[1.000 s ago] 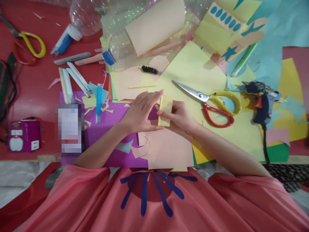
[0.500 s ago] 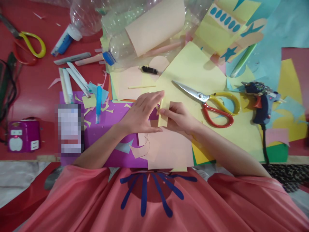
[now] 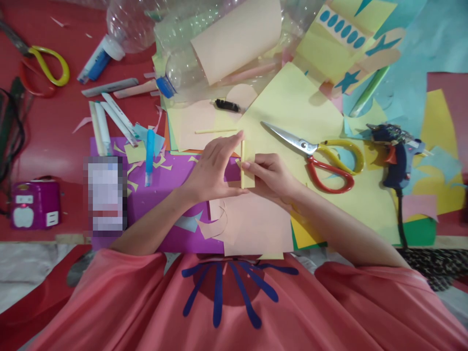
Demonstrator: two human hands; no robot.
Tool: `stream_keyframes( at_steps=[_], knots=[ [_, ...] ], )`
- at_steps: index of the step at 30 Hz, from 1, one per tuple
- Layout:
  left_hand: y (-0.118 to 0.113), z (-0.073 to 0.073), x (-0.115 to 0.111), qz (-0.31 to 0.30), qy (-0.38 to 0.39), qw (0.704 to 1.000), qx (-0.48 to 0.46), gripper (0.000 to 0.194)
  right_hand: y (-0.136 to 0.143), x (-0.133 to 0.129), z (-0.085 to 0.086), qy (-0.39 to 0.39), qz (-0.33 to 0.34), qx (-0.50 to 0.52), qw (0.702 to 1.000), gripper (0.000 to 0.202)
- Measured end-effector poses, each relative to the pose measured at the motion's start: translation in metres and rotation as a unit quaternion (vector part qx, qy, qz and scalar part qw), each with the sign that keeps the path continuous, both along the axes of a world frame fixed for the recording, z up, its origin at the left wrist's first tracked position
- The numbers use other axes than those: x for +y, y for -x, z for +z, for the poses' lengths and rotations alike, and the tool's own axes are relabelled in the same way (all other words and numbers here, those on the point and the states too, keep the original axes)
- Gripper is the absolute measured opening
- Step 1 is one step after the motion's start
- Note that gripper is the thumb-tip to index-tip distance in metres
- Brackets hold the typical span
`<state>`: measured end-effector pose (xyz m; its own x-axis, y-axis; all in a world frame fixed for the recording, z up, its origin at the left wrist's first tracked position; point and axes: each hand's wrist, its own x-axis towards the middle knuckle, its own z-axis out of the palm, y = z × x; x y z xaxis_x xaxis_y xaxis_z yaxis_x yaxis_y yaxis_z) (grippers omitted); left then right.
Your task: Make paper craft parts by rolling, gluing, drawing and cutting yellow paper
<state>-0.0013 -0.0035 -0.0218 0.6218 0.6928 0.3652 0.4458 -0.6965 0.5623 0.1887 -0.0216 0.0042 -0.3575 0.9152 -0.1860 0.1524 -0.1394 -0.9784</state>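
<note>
Showing on a purple box (image 3: pixel 38 195), front-left corner of the counter (image 3: pixel 54 131): apple shape (image 3: pixel 24 218), unreadable label (image 3: pixel 52 219). Pinching part-rolled yellow paper (image 3: pixel 250 181) in the right hand (image 3: pixel 270 173), near the front edge; spanning the roll (image 3: pixel 243 179) with the left hand (image 3: pixel 211 168), cannot tell if gripping.

Counting two pairs of scissors (image 3: pixel 310 148), one past the right hand (image 3: pixel 272 173), one far left of the left hand (image 3: pixel 208 168); two thin yellow sticks (image 3: pixel 243 176), one between both hands, one beyond the left; one glue gun (image 3: pixel 398 163) farther right.
</note>
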Motion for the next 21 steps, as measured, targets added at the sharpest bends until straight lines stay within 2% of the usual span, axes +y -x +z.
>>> stream_keyframes(
  at_steps=[6, 10, 13, 21],
  knots=[
    [0.0005, 0.0, -0.0024, -0.001, -0.029, 1.0, 0.001, 0.11, -0.0003, -0.0017, -0.002, 0.014, 0.006, -0.001, 1.0, 0.054],
    [0.0002, -0.0006, -0.0036, 0.014, -0.036, 0.999, 0.035, 0.1, -0.0001, -0.0025, -0.0037, 0.028, -0.006, -0.024, 0.999, 0.05],
    [-0.001, -0.002, -0.0039, 0.026, -0.028, 0.998, 0.045, 0.094, -0.0004, -0.0023, -0.0033, 0.032, 0.011, -0.014, 0.999, 0.048],
    [0.0014, -0.0052, -0.0014, -0.005, -0.048, 0.999, 0.009, 0.104, -0.002, -0.0017, -0.0009, 0.01, 0.05, 0.003, 0.999, 0.043]
  ],
)
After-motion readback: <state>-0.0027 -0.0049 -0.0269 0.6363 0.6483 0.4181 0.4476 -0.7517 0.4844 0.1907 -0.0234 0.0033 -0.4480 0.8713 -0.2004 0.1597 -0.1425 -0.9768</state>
